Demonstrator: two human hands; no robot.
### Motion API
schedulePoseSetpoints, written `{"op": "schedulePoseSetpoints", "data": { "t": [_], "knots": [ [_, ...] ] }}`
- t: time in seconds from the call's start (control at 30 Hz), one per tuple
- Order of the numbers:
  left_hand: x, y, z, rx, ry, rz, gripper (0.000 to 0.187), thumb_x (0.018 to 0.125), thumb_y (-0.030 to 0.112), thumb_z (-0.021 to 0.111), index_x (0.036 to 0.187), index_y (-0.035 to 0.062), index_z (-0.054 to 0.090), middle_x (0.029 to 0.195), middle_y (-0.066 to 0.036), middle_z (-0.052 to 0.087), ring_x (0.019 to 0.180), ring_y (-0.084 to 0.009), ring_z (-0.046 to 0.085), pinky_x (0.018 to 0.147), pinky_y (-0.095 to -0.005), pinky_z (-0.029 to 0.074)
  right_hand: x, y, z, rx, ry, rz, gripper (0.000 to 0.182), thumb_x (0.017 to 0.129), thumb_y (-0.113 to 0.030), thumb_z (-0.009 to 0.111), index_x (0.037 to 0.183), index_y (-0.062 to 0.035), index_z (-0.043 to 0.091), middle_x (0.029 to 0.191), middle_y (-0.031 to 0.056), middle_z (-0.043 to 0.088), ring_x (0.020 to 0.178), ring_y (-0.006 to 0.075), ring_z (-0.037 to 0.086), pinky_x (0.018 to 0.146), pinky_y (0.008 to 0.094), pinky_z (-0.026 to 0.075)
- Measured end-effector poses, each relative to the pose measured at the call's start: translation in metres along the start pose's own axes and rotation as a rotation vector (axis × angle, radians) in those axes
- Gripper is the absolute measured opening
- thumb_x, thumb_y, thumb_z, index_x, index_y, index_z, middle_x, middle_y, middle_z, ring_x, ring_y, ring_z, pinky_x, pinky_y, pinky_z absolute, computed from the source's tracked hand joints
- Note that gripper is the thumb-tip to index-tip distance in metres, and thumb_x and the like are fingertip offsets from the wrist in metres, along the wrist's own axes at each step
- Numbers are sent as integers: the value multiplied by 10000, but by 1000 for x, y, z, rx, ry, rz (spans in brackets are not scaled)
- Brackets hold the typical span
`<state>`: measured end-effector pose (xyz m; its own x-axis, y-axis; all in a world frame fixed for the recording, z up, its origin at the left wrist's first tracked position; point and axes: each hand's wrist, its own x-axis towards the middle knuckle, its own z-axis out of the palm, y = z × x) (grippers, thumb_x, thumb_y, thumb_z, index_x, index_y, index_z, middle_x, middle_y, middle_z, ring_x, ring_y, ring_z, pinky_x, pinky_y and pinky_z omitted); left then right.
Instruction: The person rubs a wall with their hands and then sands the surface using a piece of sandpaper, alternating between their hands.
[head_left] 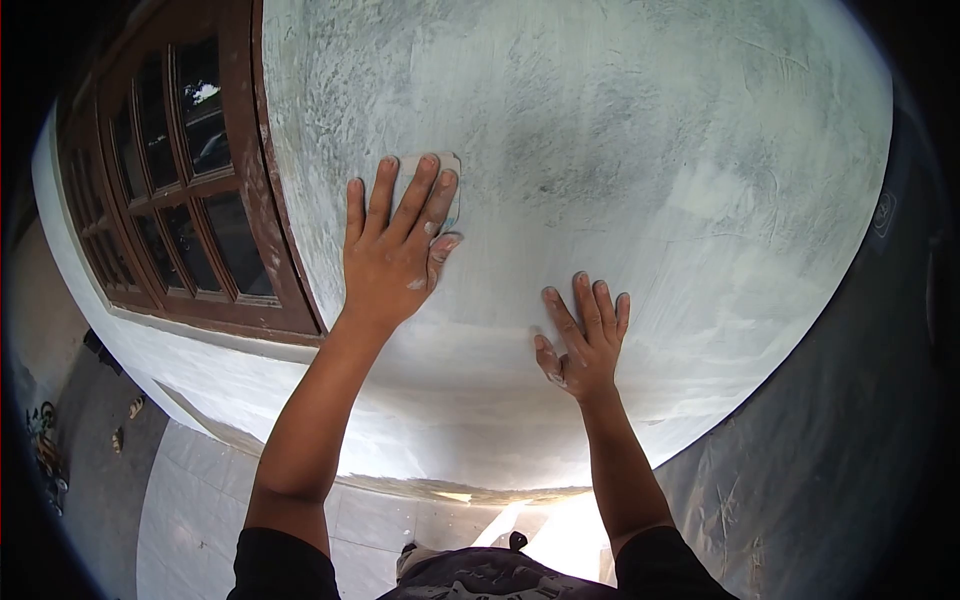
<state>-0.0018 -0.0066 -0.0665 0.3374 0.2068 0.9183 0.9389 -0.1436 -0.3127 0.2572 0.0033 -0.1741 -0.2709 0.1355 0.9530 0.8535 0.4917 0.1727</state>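
Note:
My left hand (395, 240) lies over a thin, pale, flat piece with rounded corners (452, 205), holding it against the wall. Only the piece's top and right edges show past the fingers, so its exact kind cannot be made out. White smears mark the thumb and knuckles. Lower and to the right, my right hand (590, 340) rests with spread fingers on the wall and holds nothing; its thumb is whitish too. The wall (680, 130) is coated pale green-white, with rough grey patches around and above both hands.
A brown wooden window frame (230, 150) with glass panes borders the wall on the left. Grey floor tiles (210, 510) run along its foot. On the right hangs a dark sheet (800, 480). Footwear (127, 420) lies on the ground at far left.

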Motion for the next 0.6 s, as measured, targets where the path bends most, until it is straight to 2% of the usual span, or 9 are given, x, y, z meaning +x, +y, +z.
{"op": "schedulePoseSetpoints", "data": {
  "t": [0.03,0.1,0.2,0.33,0.37,0.4,0.5,0.57,0.6],
  "knots": [
    [-3,0,1,1,0,-1,535,995,424,407,1450,143,435,1549,-90,326,1454,-333,221,1161,-543,113,0,0,0,0,0,0,474,854,-384,574,1306,-246,612,1491,74,428,1441,236,267,1184,471,93],
    [-11,0,3,-9,25,22,591,909,374,566,1462,228,419,1563,-36,303,1463,-299,207,1176,-530,97,0,0,1,2,2,0,472,858,-387,569,1307,-248,611,1491,74,428,1441,236,268,1183,471,93],
    [-32,10,8,-53,9,-13,612,883,333,603,1460,239,422,1564,-38,303,1463,-300,205,1176,-532,101,0,0,1,1,5,5,468,863,-390,564,1306,-249,611,1493,73,425,1441,234,267,1184,469,91],
    [-39,21,18,-88,9,-23,633,882,307,612,1465,171,409,1565,-104,286,1464,-301,204,1177,-528,96,1,-1,2,-17,13,8,474,856,-401,571,1307,-261,610,1497,74,419,1443,236,262,1182,472,88],
    [-27,21,14,-102,19,-13,649,872,259,618,1467,125,396,1557,-126,295,1459,-294,224,1178,-516,100,1,-1,3,-20,19,5,478,852,-406,574,1308,-266,609,1499,76,416,1444,238,259,1181,474,87],
    [-12,21,8,-103,24,-10,649,872,259,618,1467,125,396,1557,-126,295,1459,-294,224,1178,-516,100,2,-1,3,-24,24,5,478,852,-406,574,1308,-266,609,1499,76,416,1444,238,259,1181,474,87],
    [25,17,-2,-126,34,-90,569,922,185,511,1459,47,388,1545,-146,315,1461,-302,218,1179,-493,95,2,-2,2,-34,-6,4,487,845,-416,580,1311,-276,607,1508,86,400,1449,244,247,1180,479,84],
    [19,18,3,-96,41,-105,555,937,198,490,1459,42,386,1544,-149,316,1461,-307,216,1178,-499,95,4,-2,2,-38,23,-25,459,885,-402,541,1267,-167,644,1478,165,425,1448,288,250,1175,479,76],
    [11,22,5,-68,44,-118,542,952,211,470,1458,37,385,1543,-151,316,1461,-313,214,1176,-504,94,4,-3,1,-36,16,-24,459,885,-402,541,1267,-167,644,1478,165,425,1448,288,250,1175,479,76]
  ]
}}
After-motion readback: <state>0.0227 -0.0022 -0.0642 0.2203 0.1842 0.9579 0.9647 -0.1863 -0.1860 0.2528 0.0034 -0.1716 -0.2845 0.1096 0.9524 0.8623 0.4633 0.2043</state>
